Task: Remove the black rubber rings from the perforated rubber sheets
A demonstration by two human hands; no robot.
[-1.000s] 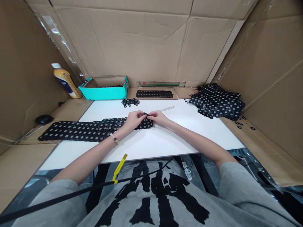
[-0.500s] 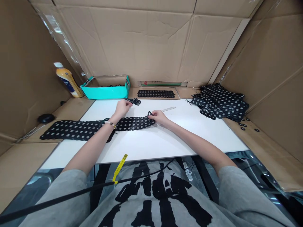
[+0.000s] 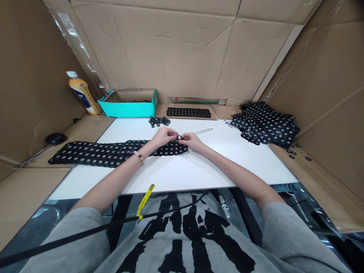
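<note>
A long black perforated rubber strip (image 3: 99, 152) lies across the white table (image 3: 184, 170), reaching off its left edge. My left hand (image 3: 162, 137) and my right hand (image 3: 191, 141) meet over the strip's right end. Between their fingertips they pinch a small black ring (image 3: 179, 137) just above the strip. A loose heap of black rings (image 3: 159, 121) lies a little behind my left hand.
A teal box (image 3: 127, 108) and a yellow bottle (image 3: 82, 93) stand at the back left. Another perforated sheet (image 3: 189, 112) lies at the back, a pile of black sheets (image 3: 265, 123) at the right, a white pen-like tool (image 3: 203, 131) nearby. Cardboard walls enclose everything.
My left hand reached back to the heap of rings, then returned to the strip's right end, where both hands now pinch a ring.
</note>
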